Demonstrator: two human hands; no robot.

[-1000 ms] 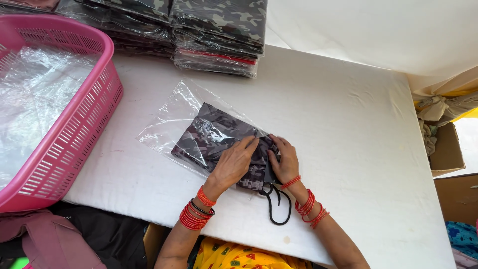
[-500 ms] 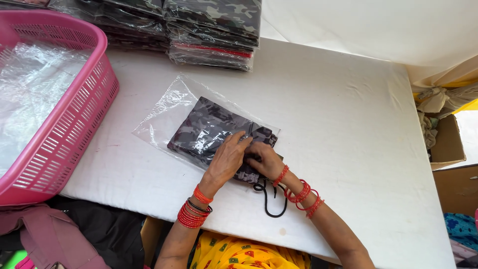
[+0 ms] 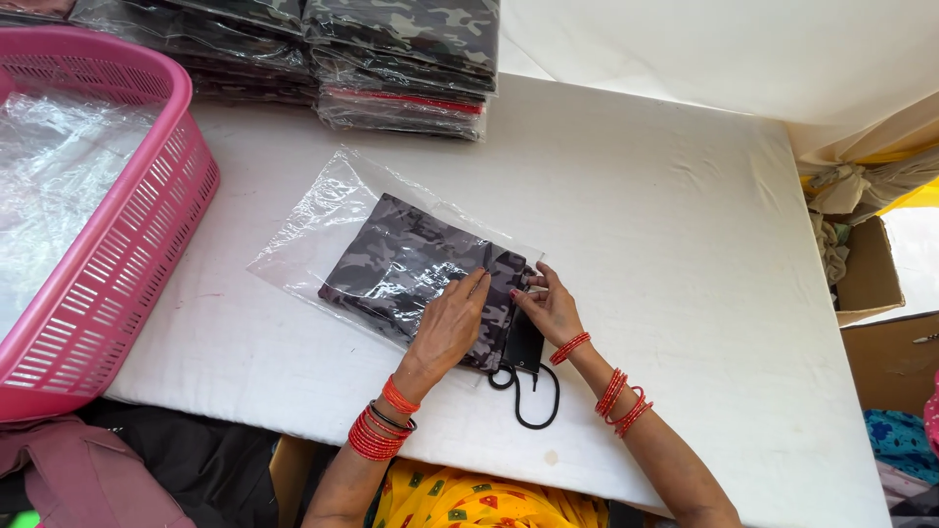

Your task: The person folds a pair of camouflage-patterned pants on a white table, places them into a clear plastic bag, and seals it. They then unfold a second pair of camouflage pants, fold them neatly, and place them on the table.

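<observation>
Two hands on one camo garment point(image 3: 411, 269), mid-table, near edge side. Garment sits mostly inside a clear bag point(image 3: 323, 220); bag mouth faces right, garment's right end at the opening.

Left hand point(image 3: 452, 323): palm down, flat on the garment's right end, fingers stretched far-right toward the bag mouth, pressing through the plastic. Not gripping anything, hand spread flat. Forearm comes up from the near edge, wrist stacked with red bangles point(image 3: 377, 430).

Right hand point(image 3: 550, 308): just right of the left, fingertips touching the bag's edge at the garment's right end. Fingers bent, narrow pinch posture at the plastic; cannot tell whether it actually holds the bag edge or just rests on it. Forearm angles in from near-right, red bangles along it.

Black scissors point(image 3: 528, 376) lie on the table between the two wrists, handles toward the near edge, blade end tucked under the hands.

White table point(image 3: 685, 244), cloth-covered. Pink basket point(image 3: 117, 264) at far left, overhanging the table edge, holds clear plastic. Stack of bagged camo garments point(image 3: 391, 59) at the far edge, well apart from the hands. Cardboard box point(image 3: 871, 274) off the right side of the table.
</observation>
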